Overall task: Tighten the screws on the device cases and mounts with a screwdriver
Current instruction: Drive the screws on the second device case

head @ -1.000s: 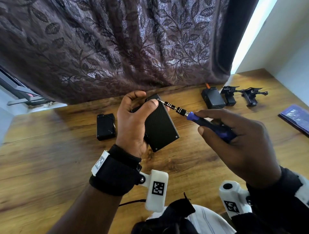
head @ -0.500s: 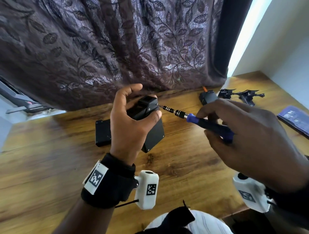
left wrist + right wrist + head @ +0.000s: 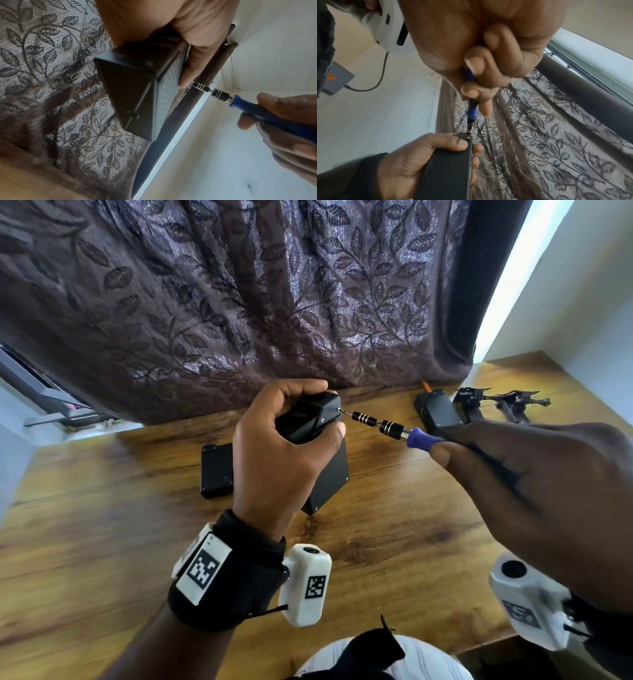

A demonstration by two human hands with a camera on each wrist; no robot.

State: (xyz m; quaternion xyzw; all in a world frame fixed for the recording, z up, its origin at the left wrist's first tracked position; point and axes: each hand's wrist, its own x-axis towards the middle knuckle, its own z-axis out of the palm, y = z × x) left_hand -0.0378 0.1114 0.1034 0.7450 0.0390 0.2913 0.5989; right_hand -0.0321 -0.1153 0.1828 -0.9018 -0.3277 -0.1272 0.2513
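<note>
My left hand (image 3: 284,446) grips a black ribbed device case (image 3: 330,474), held tilted above the wooden table (image 3: 102,525) with one end face turned right. My right hand (image 3: 534,484) holds a blue-handled screwdriver (image 3: 416,437); its thin bit sits on a small screw (image 3: 339,409) at the top corner of that end face. From the left wrist the case (image 3: 135,93) fills the middle and the screwdriver (image 3: 240,102) comes in from the right. Seen from the right wrist, the screwdriver (image 3: 471,108) points down onto the case (image 3: 448,166) in my left hand (image 3: 412,159).
A second black case (image 3: 216,470) lies on the table behind my left hand. Another black case (image 3: 436,410) and black mounts (image 3: 503,402) sit at the far right by the leaf-patterned curtain (image 3: 239,302). A white wall (image 3: 589,302) closes the right side.
My left hand has lifted and tilted the case so its end face turns toward the screwdriver. The bit has stayed at the case's top corner. Both hands have come closer to the camera.
</note>
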